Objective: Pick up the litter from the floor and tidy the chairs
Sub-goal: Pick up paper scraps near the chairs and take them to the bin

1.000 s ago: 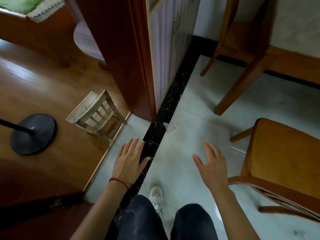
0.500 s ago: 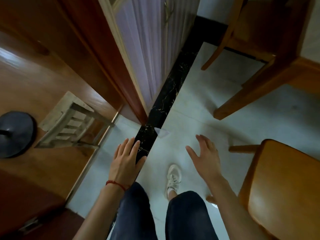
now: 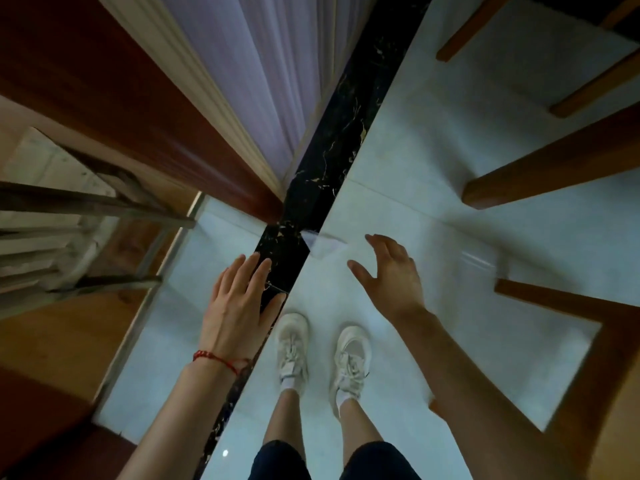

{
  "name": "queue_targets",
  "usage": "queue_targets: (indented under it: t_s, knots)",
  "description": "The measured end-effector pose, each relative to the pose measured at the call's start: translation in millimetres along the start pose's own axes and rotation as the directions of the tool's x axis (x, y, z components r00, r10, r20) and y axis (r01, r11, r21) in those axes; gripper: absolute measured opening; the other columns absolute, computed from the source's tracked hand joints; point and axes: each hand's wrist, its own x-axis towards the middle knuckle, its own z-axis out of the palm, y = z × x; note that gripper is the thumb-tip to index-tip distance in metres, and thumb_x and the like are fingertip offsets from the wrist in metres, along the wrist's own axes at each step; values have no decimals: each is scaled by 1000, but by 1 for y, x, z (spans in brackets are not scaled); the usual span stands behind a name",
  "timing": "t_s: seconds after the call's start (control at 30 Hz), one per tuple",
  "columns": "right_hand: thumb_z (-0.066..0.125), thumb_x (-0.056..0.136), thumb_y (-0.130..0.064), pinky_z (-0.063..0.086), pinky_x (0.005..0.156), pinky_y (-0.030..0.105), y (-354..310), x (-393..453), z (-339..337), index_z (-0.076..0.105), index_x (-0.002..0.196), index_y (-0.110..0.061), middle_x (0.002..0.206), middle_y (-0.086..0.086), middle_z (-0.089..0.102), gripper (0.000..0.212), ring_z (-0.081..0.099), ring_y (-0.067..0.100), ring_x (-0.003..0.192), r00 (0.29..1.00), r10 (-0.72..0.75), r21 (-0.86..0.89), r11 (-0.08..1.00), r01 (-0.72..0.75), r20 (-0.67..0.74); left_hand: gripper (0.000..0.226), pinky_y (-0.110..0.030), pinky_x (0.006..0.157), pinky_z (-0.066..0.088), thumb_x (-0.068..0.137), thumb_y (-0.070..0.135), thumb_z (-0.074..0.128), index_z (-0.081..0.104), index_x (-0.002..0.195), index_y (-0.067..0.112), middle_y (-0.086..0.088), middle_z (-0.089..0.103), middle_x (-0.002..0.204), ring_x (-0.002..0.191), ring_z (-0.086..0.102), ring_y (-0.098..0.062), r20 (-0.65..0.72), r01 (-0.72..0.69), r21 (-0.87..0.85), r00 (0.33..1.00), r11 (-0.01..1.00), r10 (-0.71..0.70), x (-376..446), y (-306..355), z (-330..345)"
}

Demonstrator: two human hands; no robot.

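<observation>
Legs: I see bare shins below dark shorts at 6 o'clock, both feet in white sneakers (image 3: 292,348) planted on the pale tile floor (image 3: 398,188)
Left hand: my left hand (image 3: 239,303) hangs at about 8 o'clock from the frame centre, palm down, fingers spread and loose, gripping nothing; a red string bracelet (image 3: 216,358) circles the wrist; the fingertips lie over the black marble strip (image 3: 332,147)
Right hand: my right hand (image 3: 391,271) sits at about 4 o'clock from centre, open with fingers curved and thumb out, holding nothing
Litter: a small clear, whitish scrap of wrapper (image 3: 320,242) lies on the floor at the seam between the black strip and the pale tile, just beyond both hands, at 11 o'clock from the right hand and near its fingertips but not touching them
Second scrap: a blurred translucent piece (image 3: 481,259) lies on the tile at 3 o'clock from the right hand; what it is, I cannot tell
Near chair: a wooden chair (image 3: 595,341) fills the 4 o'clock corner
Small stool: a weathered, pale wooden stool (image 3: 69,216) stands at 9 o'clock on the wood floor
Door frame: reddish wood with purple ribbed panels (image 3: 263,74) runs to 12 o'clock
Far chair: brown chair legs (image 3: 540,168) stand at 2 o'clock
</observation>
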Motion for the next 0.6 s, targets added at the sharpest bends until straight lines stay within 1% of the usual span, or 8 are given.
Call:
queue_targets:
  t_s: [0.1,0.17,0.27,0.33,0.47,0.6]
  knots:
    - [52,89,-40,32,102,40,20,34,60,40,133,-9,135,12,47,54,41,28,124,997,-16,-41,999,19,70,53,-52,100,32,81,25,67,51,125,0,-23,53,128,121,44,-43,28,19,-17,999,1000,-18,19,-28,51]
    - [52,89,-39,31,102,39,32,54,97,38,134,-10,136,13,46,56,40,29,125,995,-1,-63,998,7,98,53,-52,99,34,80,24,68,52,124,-1,-24,54,127,121,45,-43,60,9,-14,998,1000,-8,27,-46,84]
    - [55,88,-38,32,100,40,47,82,147,38,134,-9,134,14,48,57,41,30,123,996,19,-76,997,-13,86,53,-51,100,33,80,25,68,52,125,0,-23,53,128,121,45,-42,122,-15,8,992,1000,14,39,-73,129]
    - [55,87,-38,33,99,40,54,98,178,39,134,-9,133,14,48,57,42,30,122,997,17,-93,996,-10,73,53,-50,100,34,80,24,68,52,124,-1,-23,54,127,121,46,-42,140,-22,18,990,1000,20,46,-89,154]
    - [55,87,-40,32,100,40,61,129,231,39,134,-9,133,14,48,58,41,30,123,999,1,-112,994,3,34,51,-53,98,36,82,27,67,53,123,-1,-23,55,126,119,47,-42,141,-8,22,990,1000,5,61,-117,193]
    - [55,86,-45,30,102,40,64,161,277,38,134,-10,134,13,47,62,41,29,123,1000,-21,-157,987,23,15,52,-54,95,39,84,34,56,54,122,-2,-24,56,124,118,49,-42,140,-6,18,990,1000,3,73,-139,225]
